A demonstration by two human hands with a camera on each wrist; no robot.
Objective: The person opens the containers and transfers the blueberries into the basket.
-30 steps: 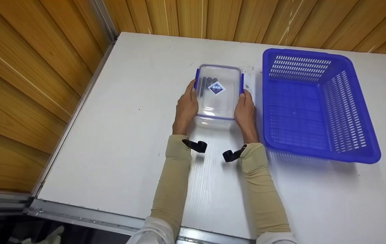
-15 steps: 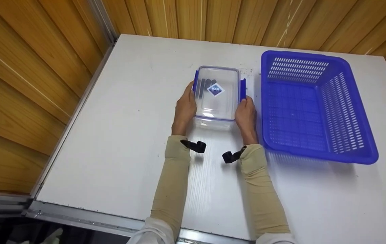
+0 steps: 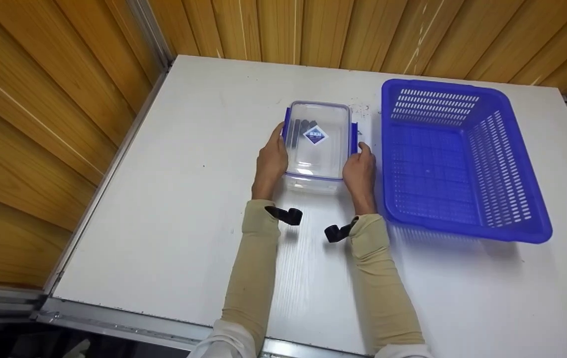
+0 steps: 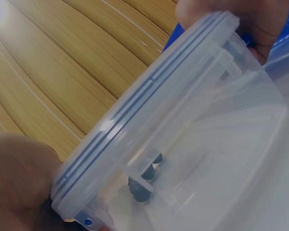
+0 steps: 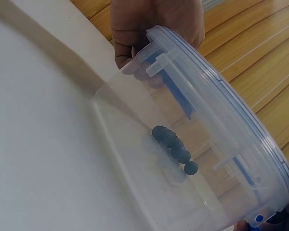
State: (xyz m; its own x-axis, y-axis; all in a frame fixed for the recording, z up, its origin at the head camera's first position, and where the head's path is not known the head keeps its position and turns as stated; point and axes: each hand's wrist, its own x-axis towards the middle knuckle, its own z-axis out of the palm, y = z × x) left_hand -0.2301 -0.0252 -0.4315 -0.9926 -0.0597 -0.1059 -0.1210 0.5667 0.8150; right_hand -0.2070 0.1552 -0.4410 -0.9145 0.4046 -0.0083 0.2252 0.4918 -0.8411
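Observation:
A clear lidded food storage box (image 3: 318, 161) with blue side latches stands on the white table. Its lid bears a blue-and-white diamond label (image 3: 316, 134). My left hand (image 3: 271, 158) grips the left side, its fingers along the left latch (image 3: 286, 120). On the opposite side, my right hand (image 3: 360, 169) holds the near right corner, fingers at the right latch (image 3: 354, 138), which stands slightly out from the wall. Several small dark blue-grey round things (image 5: 171, 139) lie in a row inside the box. My fingertips are partly hidden.
A large blue plastic basket (image 3: 427, 171) with slotted walls stands right of the box, close to my right hand. Wooden panels (image 3: 273, 30) rise behind and left of the white table (image 3: 164, 199). A black wrist-camera mount sticks out from each sleeve.
The right latch, first lying against the box wall, swung outward and now stands closer in again. My right hand slid slightly nearer along that side. My left hand keeps its grip.

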